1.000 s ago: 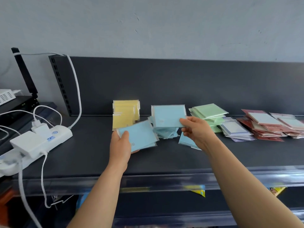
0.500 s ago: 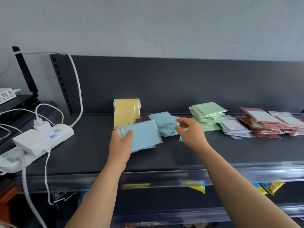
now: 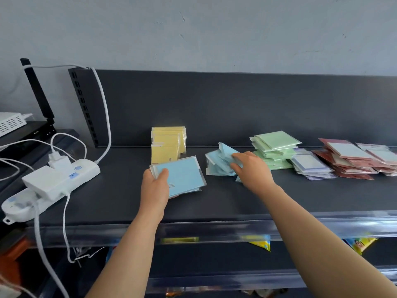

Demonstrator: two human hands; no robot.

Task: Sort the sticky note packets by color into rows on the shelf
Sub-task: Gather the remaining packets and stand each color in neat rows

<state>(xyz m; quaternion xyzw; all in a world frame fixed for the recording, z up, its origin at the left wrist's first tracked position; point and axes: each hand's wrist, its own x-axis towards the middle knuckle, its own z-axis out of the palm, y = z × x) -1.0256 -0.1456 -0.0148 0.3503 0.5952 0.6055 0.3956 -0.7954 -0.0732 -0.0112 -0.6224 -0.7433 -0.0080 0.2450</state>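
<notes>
My left hand (image 3: 155, 189) grips a small stack of blue sticky note packets (image 3: 184, 176) just above the dark shelf (image 3: 120, 203), thumb on top. My right hand (image 3: 251, 168) reaches into the loose blue pile (image 3: 219, 163) at the shelf's middle, its fingers curled round blue packets there. Behind the left hand, yellow packets (image 3: 167, 143) stand upright against the back panel. To the right lie a green stack (image 3: 276, 148), a purple-white stack (image 3: 311, 166) and red packets (image 3: 348, 158).
A white power strip (image 3: 53, 181) with plugs and cables lies on the shelf's left end. A black bracket (image 3: 38, 95) and a white box (image 3: 10, 123) stand further left. A clear rail (image 3: 214, 231) edges the shelf front; a lower shelf holds colourful bags (image 3: 260, 245).
My right hand let go of the blue packet it held up and dropped onto the loose blue pile, now gripping packets there. The left hand kept its blue stack almost still.
</notes>
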